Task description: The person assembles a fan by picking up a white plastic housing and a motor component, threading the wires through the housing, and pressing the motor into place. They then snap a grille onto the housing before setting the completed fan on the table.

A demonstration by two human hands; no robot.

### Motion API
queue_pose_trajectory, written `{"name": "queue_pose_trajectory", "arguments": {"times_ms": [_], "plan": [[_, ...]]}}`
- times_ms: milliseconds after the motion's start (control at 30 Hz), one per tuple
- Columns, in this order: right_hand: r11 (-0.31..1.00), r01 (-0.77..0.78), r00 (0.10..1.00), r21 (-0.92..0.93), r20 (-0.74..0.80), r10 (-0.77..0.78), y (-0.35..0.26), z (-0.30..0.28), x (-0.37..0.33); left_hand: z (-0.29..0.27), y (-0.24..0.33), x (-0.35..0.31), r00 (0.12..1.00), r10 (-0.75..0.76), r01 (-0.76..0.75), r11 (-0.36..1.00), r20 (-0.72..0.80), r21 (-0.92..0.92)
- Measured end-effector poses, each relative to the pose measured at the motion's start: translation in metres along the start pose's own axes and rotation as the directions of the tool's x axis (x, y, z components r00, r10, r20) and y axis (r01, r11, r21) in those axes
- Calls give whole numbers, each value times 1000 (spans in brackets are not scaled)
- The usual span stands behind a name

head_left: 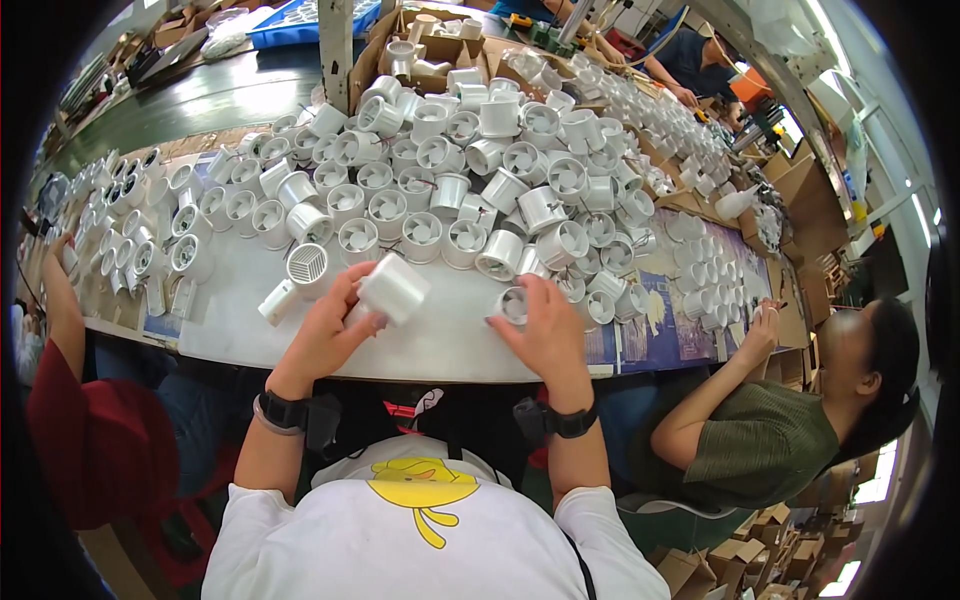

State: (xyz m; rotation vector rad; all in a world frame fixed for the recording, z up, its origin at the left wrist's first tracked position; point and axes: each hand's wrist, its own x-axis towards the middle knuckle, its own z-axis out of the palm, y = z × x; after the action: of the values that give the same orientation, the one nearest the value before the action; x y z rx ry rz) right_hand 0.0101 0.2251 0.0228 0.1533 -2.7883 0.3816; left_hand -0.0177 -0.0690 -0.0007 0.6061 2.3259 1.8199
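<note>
My left hand (343, 312) is closed around a white plastic housing (395, 289), lifted over the pale worktop with its smooth side up. To its right, my right hand (545, 325) grips a small round white fan (513, 305) between thumb and fingers, its blades facing up. The two parts are apart. Just left of my left hand stand a white housing with a slatted grille (307, 263) and a small white block-shaped piece (279, 301). Directly ahead rises a big heap of white cylindrical fans (437, 155), some with thin wires showing.
Co-workers sit close on both sides: a red-sleeved arm (62, 300) at left, a person in a green shirt (760, 440) at right. Rows of white cups (715, 280) stand at right. A metal post (336, 55), a cardboard box (375, 60) and a blue tray (300, 32) are behind the heap.
</note>
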Motion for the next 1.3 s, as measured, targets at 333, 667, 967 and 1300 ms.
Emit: {"name": "queue_pose_trajectory", "arguments": {"times_ms": [333,667,967,1300], "plan": [[-233,-306,952,923,304,-47,-30,15,47,5,-1,3,995,93,-79,660,-23,-747],[-532,-292,956,795,264,-131,-47,8,48,22,23,22,966,-161,-86,534,-201,-841],[-465,-306,952,831,258,-166,-58,19,39,35,50,32,947,-28,-177,784,-320,-595],[-3,-124,970,992,121,-211,-47,28,32,27,48,26,917,7,-191,886,-400,-422]]}}
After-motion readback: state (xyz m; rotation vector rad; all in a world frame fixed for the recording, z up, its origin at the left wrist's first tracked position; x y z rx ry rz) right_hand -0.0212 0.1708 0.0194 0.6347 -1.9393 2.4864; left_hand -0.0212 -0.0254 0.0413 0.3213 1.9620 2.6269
